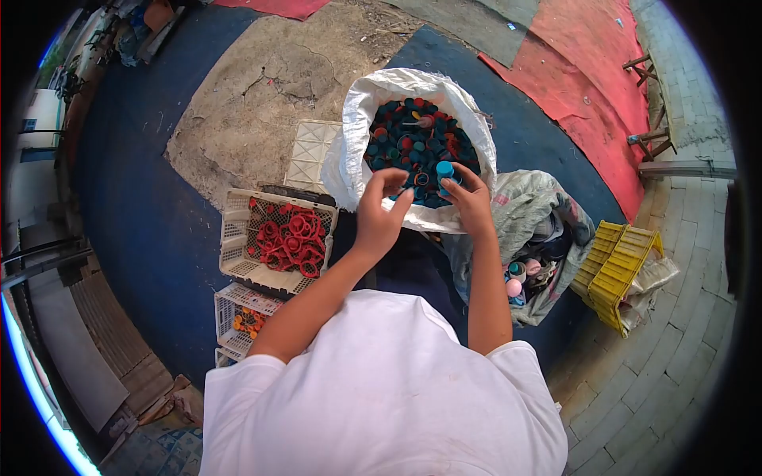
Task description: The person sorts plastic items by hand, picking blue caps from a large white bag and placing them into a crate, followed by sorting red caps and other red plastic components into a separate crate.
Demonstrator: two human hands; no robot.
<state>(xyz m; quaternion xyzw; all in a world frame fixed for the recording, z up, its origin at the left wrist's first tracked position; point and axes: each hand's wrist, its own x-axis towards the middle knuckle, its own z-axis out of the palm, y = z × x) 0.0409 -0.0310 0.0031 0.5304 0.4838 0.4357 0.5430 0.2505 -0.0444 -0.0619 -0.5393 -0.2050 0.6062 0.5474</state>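
Observation:
A white woven sack (357, 170) stands in front of me, its rim rolled outward. Inside lies a heap of plastic caps (409, 143), mostly dark teal with some red and orange. Between the thumb and fingers of my right hand (474, 205), over the sack's near right side, is a bright blue plastic cap (445, 169). My left hand (379, 214) hovers over the near left rim, fingers curved and apart from the thumb, with nothing seen in its grasp. The two hands face each other with a gap between them.
At left, a white crate (232, 230) holds red plastic rings (292, 238); a smaller crate (226, 317) holds orange pieces (248, 320). At right, a grey sack (508, 194) contains mixed caps and pieces. Yellow crates (615, 270) lie beyond it. Blue and red sheets cover the ground.

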